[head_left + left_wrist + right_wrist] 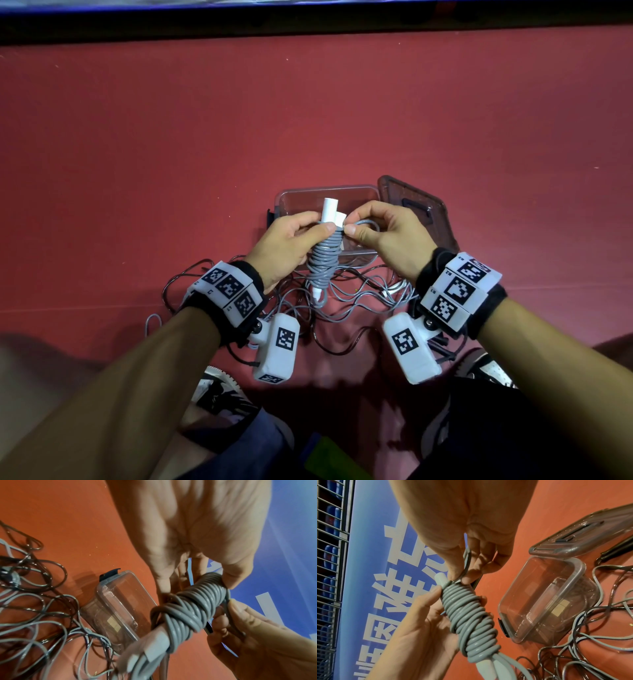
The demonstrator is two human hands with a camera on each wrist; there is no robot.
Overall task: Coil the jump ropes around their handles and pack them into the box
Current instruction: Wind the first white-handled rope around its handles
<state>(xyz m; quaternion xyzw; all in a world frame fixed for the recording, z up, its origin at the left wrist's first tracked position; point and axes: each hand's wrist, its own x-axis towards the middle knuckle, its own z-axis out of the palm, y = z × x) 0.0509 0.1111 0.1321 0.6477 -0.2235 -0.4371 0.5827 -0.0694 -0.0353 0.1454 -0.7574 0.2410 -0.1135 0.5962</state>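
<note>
The left hand (291, 245) grips the bundle of two white handles (330, 209) side by side, fingers curled round the grey rope (323, 263) already wound along them, thumb pressing the top turns. The bundle stands nearly upright, held in the air just in front of and above the clear box (356, 195), its long axis running from the person's lap up toward the box. The right hand (387, 236) sits just to the right of the handles' upper end and pinches a short loop of the same rope between thumb and forefinger, right beside the last turn. So the free end lies on the right side of the bundle, at its top, and the right hand looks the one to finish it, probably by tucking that loop under a turn. The open box, with nothing in it, stands directly behind the bundle, its lid (418, 212) lying to the right; other ropes (356, 291) lie tangled on the red floor (308, 120) below.
</note>
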